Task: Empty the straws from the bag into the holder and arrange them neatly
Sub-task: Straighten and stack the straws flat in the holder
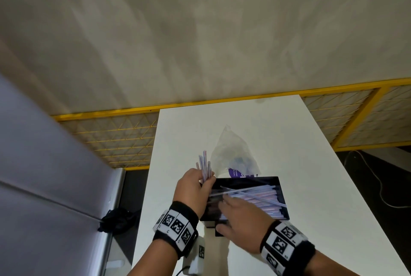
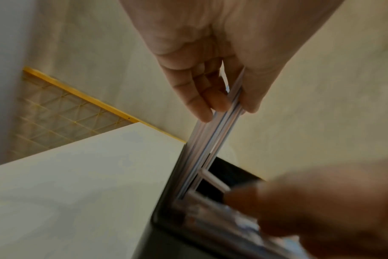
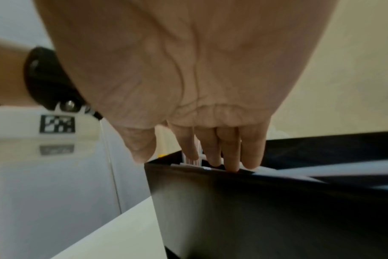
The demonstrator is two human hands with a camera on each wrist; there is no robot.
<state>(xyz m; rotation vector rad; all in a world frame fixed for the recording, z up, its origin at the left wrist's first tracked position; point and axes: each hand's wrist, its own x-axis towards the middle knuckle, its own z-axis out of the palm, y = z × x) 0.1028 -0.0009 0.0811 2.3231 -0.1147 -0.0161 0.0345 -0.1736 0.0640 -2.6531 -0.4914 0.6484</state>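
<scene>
Black fabric wristbands set with white square marker tiles (image 1: 175,226) are worn on both forearms at the bottom of the head view. From the right one, the right hand (image 1: 242,217) is stretched flat over the near left part of the black rectangular open-topped holder (image 1: 281,191), its straight fingers (image 3: 230,154) held close together with their tips lowered onto the straws just inside the glossy near wall. Paper-wrapped pale straws (image 1: 258,200) with faint pink and blue print are laid lengthwise in the holder in a loose sheaf, and two are seen crossing it at a slant. A small bundle of the same thin straws (image 1: 204,167) is pinched between the curled fingers and thumb of the left hand (image 1: 193,189) at the holder's left end, the bundle slanting up and away. Behind the holder a crumpled clear plastic bag (image 1: 231,153) with a purple label is left on the smooth white table (image 1: 311,164), just beside the far wall.
</scene>
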